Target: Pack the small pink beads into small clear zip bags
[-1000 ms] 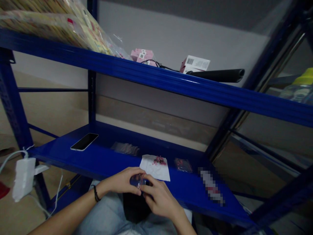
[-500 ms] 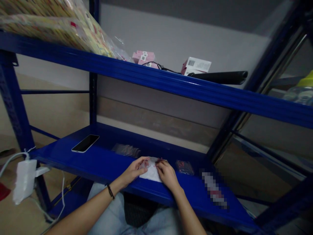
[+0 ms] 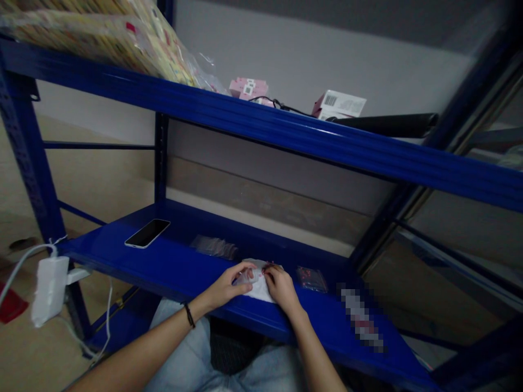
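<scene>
Thumb and fingers of my left hand (image 3: 229, 286) are curled round a small clear plastic bag (image 3: 244, 278), at the left side of a white cloth or paper (image 3: 261, 291) on the blue shelf (image 3: 180, 270). My right hand (image 3: 283, 287) rests at the cloth's right side, its fingertips pinched together among small dark-red pieces. Whatever sits in that pinch is too small to name. Behind my left hand lies a row of flat clear bags (image 3: 214, 246). To the right of my right hand is a clear packet (image 3: 311, 279) with red bits in it.
A phone (image 3: 147, 233) lies at the shelf's left. A blurred-out item (image 3: 362, 318) is at the right. Overhead, the upper shelf beam (image 3: 245, 111) bears bagged goods (image 3: 102, 43), pink boxes (image 3: 248, 87) and a black tube (image 3: 388, 125). A white power strip (image 3: 49, 291) hangs at the left post.
The view has shifted slightly. My left hand's fingers have opened the clear bag a little wider; my right hand stays at the red pieces with small finger movement.
</scene>
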The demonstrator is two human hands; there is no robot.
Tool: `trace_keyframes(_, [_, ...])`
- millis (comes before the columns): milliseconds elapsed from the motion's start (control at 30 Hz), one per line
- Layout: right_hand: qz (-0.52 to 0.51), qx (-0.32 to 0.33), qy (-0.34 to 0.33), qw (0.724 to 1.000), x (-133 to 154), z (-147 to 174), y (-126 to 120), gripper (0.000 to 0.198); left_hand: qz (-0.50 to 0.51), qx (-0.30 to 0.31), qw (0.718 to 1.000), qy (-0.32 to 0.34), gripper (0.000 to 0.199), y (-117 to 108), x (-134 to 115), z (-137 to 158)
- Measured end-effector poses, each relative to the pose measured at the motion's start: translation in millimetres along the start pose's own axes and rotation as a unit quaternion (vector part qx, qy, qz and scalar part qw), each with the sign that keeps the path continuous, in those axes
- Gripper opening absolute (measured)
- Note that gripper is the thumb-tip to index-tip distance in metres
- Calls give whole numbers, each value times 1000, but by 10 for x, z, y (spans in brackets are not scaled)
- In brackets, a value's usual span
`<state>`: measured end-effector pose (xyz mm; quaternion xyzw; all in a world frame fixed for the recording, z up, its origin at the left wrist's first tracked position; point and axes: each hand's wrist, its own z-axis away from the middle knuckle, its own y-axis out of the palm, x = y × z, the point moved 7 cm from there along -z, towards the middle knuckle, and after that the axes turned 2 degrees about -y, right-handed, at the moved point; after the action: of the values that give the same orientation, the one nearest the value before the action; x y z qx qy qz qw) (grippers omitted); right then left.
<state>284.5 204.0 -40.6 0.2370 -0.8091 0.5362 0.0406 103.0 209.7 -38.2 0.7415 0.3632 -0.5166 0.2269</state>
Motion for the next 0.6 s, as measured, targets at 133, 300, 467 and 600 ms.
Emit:
trace_keyframes(133, [20, 6, 19, 1000, 27, -11, -4, 23, -12, -16, 1000, -2, 49, -36, 48, 1])
trace_keyframes(300, [44, -6, 61, 997, 52, 9, 1, 24, -35, -23, 999, -6, 48, -35, 42, 5])
trace_keyframes(467, [52, -23, 80, 995, 93, 47, 21, 26, -43, -31, 999, 0, 46, -51, 29, 1])
trace_keyframes(600, [39, -35, 72, 996, 99, 42, -33, 25, -32, -44, 998, 7, 45, -80, 3, 12])
